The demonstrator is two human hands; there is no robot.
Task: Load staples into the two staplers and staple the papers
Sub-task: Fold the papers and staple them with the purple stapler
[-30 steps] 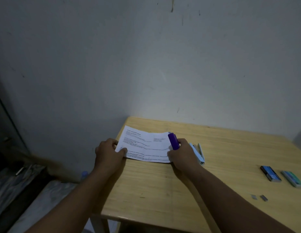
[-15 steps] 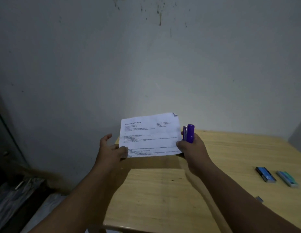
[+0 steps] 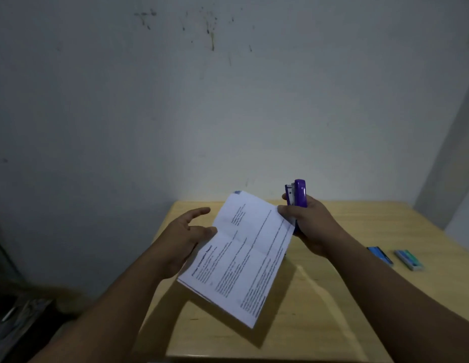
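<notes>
Right hand (image 3: 310, 226) grips the purple stapler (image 3: 299, 196) upright, nose up, fingers wrapped round its lower body; the same hand's thumb pinches the top right edge of the papers (image 3: 241, 255) against the stapler side. Papers are lifted off the table (image 3: 333, 297), tilted, printed side up, long edge running down toward the near left; a fold crease shows across the sheet and a dark mark sits at the far top corner. Left hand (image 3: 186, 235) is slack, fingers spread and loosely extended, palm facing right; it sits at the papers' left edge, fingertips at or just behind the sheet, contact unclear, not gripping. Papers cast a shadow on the wooden table below. On the table at far right lie a blue staple box (image 3: 380, 255) and a teal staple box (image 3: 409, 259), side by side, apart from each other, well away from both hands. Plain grey wall (image 3: 228, 100) behind with some dark marks up top.
</notes>
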